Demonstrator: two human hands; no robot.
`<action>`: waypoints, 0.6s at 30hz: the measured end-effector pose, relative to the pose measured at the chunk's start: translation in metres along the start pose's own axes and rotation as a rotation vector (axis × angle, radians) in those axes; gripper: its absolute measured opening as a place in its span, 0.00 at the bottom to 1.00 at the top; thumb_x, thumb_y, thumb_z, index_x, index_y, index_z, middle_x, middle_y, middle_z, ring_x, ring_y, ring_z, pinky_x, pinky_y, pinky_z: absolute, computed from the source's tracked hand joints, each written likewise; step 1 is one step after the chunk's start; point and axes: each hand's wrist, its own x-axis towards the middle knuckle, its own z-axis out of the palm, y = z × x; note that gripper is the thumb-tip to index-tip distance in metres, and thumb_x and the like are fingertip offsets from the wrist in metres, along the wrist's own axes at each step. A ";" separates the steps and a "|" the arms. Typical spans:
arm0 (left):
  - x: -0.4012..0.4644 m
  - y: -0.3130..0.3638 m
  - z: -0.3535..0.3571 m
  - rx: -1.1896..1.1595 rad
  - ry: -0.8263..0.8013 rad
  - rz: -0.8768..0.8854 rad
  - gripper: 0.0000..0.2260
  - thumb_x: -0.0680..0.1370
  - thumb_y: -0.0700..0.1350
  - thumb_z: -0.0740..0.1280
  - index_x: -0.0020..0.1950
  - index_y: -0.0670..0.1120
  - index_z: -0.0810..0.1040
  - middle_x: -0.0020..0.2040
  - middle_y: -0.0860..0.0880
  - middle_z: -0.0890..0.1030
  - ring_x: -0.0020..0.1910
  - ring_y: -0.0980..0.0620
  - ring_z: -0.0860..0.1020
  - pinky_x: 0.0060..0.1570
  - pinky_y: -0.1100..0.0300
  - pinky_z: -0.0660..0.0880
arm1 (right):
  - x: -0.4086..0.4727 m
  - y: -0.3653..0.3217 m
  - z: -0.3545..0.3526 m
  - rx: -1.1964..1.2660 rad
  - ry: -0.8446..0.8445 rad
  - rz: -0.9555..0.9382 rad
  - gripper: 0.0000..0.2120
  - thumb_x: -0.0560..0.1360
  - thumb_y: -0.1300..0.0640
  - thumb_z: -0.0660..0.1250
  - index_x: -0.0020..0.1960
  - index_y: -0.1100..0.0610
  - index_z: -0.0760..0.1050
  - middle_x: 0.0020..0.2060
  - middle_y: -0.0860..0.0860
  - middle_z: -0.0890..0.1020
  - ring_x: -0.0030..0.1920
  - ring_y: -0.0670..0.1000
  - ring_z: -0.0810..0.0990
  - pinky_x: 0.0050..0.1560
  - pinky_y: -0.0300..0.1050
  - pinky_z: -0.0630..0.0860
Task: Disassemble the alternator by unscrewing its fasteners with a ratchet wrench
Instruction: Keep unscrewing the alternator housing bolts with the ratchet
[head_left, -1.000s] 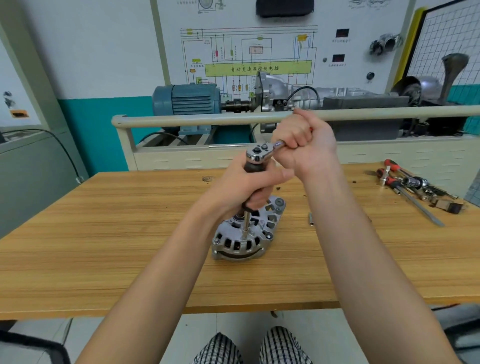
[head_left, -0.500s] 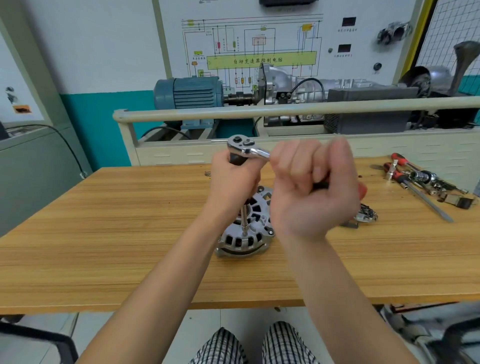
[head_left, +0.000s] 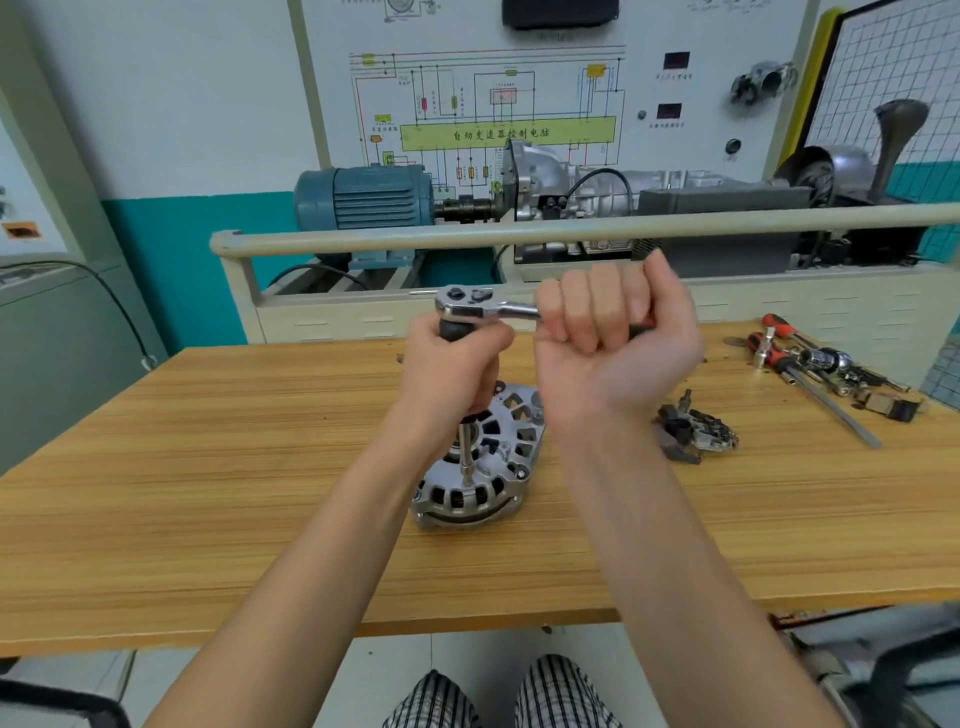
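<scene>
Left hand (head_left: 452, 374): grips extension bar (head_left: 466, 457), keeping socket seated on alternator (head_left: 478, 467).
Right hand (head_left: 613, 338): clenches ratchet wrench (head_left: 483, 306) handle for leverage.

one alternator (head_left: 480, 467), one ratchet wrench (head_left: 480, 306), two hands (head_left: 452, 364), one table (head_left: 208, 467)

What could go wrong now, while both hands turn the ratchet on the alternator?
1. The alternator lies loose on the table; nothing clamps it, so it may twist or slide.
2. The long extension could tilt off the fastener, since the left hand holds it high.
3. The right hand might slip off the ratchet wrench.
</scene>
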 end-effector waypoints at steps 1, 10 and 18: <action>-0.001 -0.002 0.003 0.016 0.076 0.014 0.20 0.71 0.35 0.65 0.22 0.51 0.66 0.19 0.56 0.64 0.18 0.58 0.59 0.21 0.68 0.57 | -0.015 0.006 0.002 -0.088 -0.072 -0.134 0.21 0.76 0.61 0.53 0.24 0.53 0.62 0.18 0.48 0.57 0.21 0.47 0.54 0.25 0.40 0.56; 0.005 0.002 -0.006 0.016 -0.284 0.034 0.14 0.69 0.38 0.67 0.25 0.49 0.71 0.22 0.51 0.67 0.21 0.53 0.64 0.24 0.63 0.63 | -0.012 -0.005 0.009 -0.183 -0.122 -0.201 0.24 0.76 0.62 0.52 0.22 0.53 0.61 0.18 0.48 0.55 0.20 0.47 0.52 0.26 0.40 0.52; 0.008 0.001 -0.002 -0.047 -0.523 -0.101 0.19 0.71 0.39 0.67 0.22 0.49 0.66 0.19 0.54 0.62 0.17 0.58 0.58 0.20 0.69 0.57 | 0.053 -0.019 -0.008 0.226 0.166 0.527 0.27 0.77 0.58 0.52 0.18 0.58 0.60 0.19 0.43 0.51 0.20 0.44 0.49 0.21 0.38 0.50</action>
